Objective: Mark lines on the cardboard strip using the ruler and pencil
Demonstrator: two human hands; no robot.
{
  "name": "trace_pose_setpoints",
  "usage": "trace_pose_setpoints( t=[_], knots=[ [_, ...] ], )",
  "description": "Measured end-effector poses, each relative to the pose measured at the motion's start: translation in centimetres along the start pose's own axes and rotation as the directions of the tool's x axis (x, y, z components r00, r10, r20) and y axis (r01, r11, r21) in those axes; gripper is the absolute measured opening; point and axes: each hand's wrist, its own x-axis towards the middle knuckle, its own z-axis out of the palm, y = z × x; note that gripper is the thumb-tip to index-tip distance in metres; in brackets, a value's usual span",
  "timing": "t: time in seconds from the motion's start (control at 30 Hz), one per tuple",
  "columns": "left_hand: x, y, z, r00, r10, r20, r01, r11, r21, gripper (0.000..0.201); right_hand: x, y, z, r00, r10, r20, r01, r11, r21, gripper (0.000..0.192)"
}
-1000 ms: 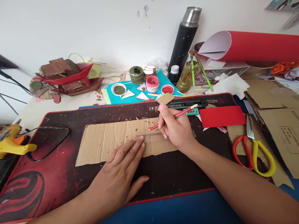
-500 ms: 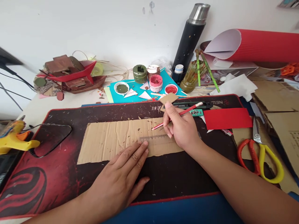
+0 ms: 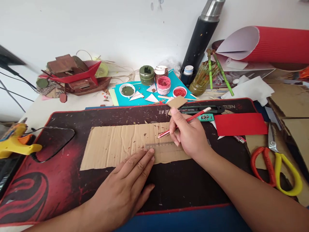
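Two hands: both are seen in the head view, at work over the cardboard strip (image 3: 125, 145), which is laid flat along the dark desk mat (image 3: 48, 187).
Left hand (image 3: 127, 190): it is laid palm down at the strip's near edge; the fingers are stretched out nearly straight, with nothing gripped, and the fingertips (image 3: 147, 154) are pressed on the left end of the clear ruler (image 3: 164, 145).
Right hand (image 3: 190, 137): it is rested at the strip's right end, over the ruler; the fingers are curled tightly round the red pencil (image 3: 185, 121).
Red pencil: its tip is set on the strip just beyond the ruler's far edge.
Scissors (image 3: 277, 167): they are left well to the right of the strip.
Glue gun (image 3: 16, 145): it is seen far to the strip's left.
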Motion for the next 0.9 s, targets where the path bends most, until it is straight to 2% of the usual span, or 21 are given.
trace_pose_setpoints(
  t=[0.9],
  knots=[
    [0.16,0.0,-0.05,0.999,-0.04,-0.011,0.04,0.999,-0.011,0.053,-0.32,-0.01,0.18,0.999,0.003,0.042,-0.001,0.999,-0.036,0.073]
  ],
)
